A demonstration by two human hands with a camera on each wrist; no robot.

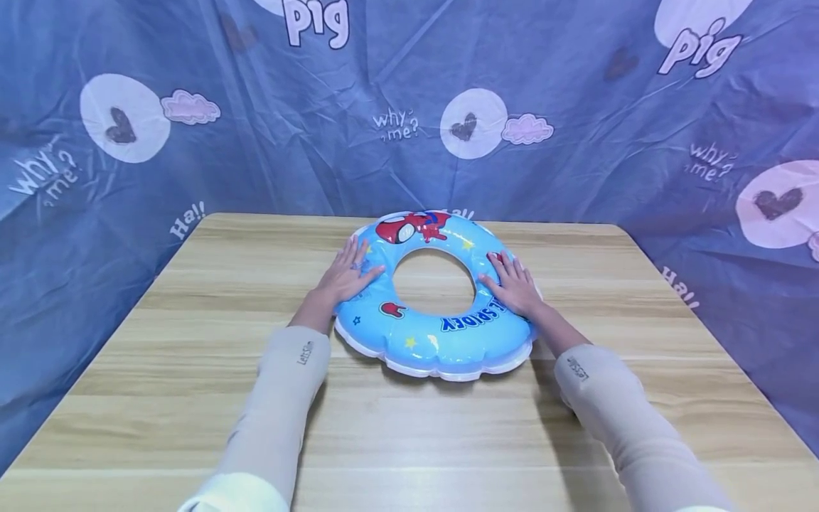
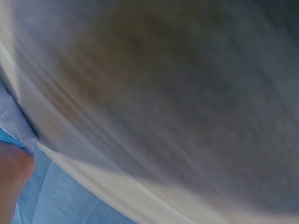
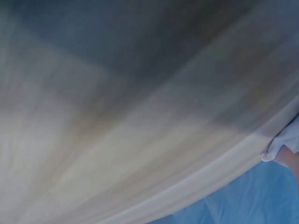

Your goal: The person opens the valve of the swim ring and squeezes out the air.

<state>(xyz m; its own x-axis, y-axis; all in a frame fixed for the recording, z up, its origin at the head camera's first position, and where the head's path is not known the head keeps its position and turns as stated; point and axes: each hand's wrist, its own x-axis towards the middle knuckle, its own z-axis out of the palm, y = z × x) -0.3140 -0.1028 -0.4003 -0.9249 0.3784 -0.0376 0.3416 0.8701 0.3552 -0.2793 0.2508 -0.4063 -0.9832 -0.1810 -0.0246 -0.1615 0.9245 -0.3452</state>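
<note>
An inflated blue swim ring (image 1: pixel 416 345) with a red cartoon figure, stars and lettering lies on the wooden table in the head view. On its left side rests my left hand (image 1: pixel 348 274), fingers spread and fairly straight over the top. My right hand (image 1: pixel 514 286) lies on the ring's right side in the same way, its thumb toward the centre hole. In the left wrist view, only a bit of the left hand (image 2: pixel 14 165) shows beside the ring's pale edge. The right wrist view catches a sliver of the right hand (image 3: pixel 288 159) and the ring's whitish rim (image 3: pixel 285 140).
The light wood table (image 1: pixel 160 370) reaches back to a blue printed cloth (image 1: pixel 307 128) hanging behind and beside it. Both forearms, in pale sleeves, extend from the front edge across the table.
</note>
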